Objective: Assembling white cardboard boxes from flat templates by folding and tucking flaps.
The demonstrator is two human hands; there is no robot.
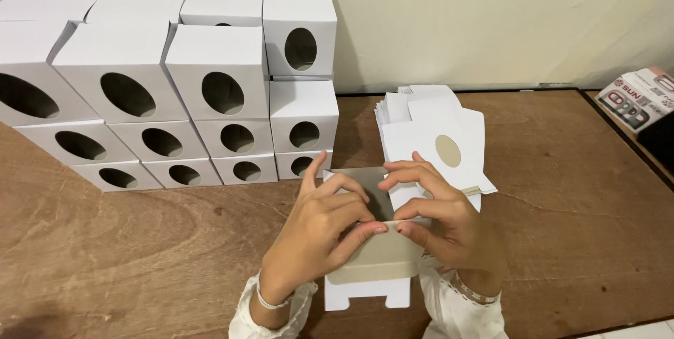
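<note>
Both my hands hold a partly folded white cardboard box (372, 258) with a grey inner side, low in the middle of the wooden table (140, 240). My left hand (319, 230) pinches its left side, thumb and fingers curled over the top edge. My right hand (439, 219) grips the right side, fingertips meeting the left hand's at the fold. A white flap of the box sticks out toward me. Just behind my hands lies a pile of flat white box blanks (432, 132) with an oval hole in the top one.
Several finished white boxes with oval windows (217, 79) are stacked in rows at the back left against the wall. A small printed carton (639, 96) lies at the far right edge of the table.
</note>
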